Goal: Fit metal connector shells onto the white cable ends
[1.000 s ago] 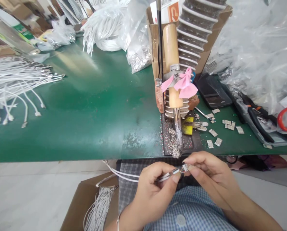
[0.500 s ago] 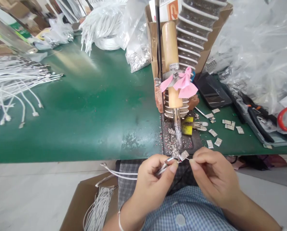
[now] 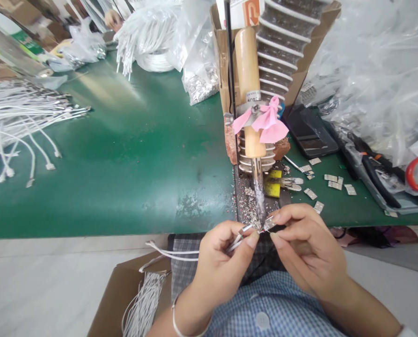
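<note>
My left hand (image 3: 224,262) is closed in a pinch on a white cable (image 3: 235,244), near a metal plug end at the fingertips. Just beyond these fingertips, a flat silver USB connector (image 3: 269,223) meets the stripped cable end, right below the tip of the soldering iron (image 3: 259,201). My right hand (image 3: 310,248) is closed too: a thin strand of solder wire (image 3: 267,230) runs from between its thumb and fingers, and its index fingertip touches the connector's right side. The exact joint is too small to make out.
The iron, tied with pink cloth (image 3: 270,121), hangs before a coil stand (image 3: 288,51). Loose connectors (image 3: 310,193), a phone (image 3: 310,131) and a tray (image 3: 401,206) of tools lie right. Cable bundles (image 3: 29,112) lie left; a cardboard box (image 3: 106,299) stands below. Another person's hand (image 3: 113,19) shows far back.
My right hand has moved slightly left and up, bringing its index fingertip onto the connector. The connector now sits closer under the iron's tip. Another person's hand has appeared at the back.
</note>
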A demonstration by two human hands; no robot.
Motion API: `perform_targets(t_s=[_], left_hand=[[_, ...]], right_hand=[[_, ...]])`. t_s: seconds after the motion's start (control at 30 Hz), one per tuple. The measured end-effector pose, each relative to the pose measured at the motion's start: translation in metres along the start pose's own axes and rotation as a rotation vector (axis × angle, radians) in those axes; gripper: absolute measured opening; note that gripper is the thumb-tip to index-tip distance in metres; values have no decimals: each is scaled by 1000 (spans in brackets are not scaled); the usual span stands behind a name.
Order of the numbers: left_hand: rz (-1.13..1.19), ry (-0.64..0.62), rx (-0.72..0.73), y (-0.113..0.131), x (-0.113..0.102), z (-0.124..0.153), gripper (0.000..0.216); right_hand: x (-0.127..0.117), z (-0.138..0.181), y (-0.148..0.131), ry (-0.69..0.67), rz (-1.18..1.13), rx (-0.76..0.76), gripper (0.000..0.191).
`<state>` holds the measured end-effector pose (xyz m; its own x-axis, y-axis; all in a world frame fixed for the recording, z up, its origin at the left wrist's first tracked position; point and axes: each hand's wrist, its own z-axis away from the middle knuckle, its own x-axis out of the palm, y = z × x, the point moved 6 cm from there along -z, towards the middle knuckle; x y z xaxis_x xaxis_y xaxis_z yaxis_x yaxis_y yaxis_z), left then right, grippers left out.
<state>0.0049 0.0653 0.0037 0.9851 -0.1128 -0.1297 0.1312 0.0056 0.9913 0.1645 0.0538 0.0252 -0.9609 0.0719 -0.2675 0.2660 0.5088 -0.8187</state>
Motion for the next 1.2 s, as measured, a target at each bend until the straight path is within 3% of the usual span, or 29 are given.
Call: perform_targets(t_s=[1.2], left_hand=[[-46, -4, 54, 0, -2, 4, 11]], right_hand=[[-1, -2, -7, 2, 47, -51, 26]])
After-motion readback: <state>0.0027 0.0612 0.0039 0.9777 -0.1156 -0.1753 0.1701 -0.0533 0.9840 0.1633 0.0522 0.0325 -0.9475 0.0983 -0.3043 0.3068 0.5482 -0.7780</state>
